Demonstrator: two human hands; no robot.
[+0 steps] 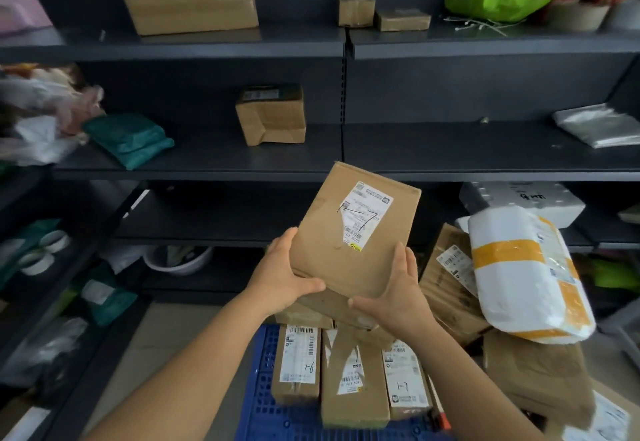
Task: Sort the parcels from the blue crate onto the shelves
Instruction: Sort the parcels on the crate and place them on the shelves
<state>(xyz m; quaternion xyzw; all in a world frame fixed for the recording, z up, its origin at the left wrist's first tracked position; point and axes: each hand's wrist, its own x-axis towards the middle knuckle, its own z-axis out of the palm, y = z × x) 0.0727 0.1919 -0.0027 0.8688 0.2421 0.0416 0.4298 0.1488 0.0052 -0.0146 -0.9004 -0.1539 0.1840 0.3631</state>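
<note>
Both hands hold one cardboard parcel (349, 232) above the blue crate (273, 413): left hand (282, 276) w/ fingers curled round its left edge, right hand (398, 293) clamped on its near right corner. You're mid-sort, label up, marked approx "1-7". Next, prob: read it, pick the matching shelf (485, 149), lift & slide it in flat.

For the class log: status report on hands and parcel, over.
Both hands, left hand and right hand, grip parcel by its near corners. Parcel held above blue crate, short of the shelf. Nothing in the way.
</note>
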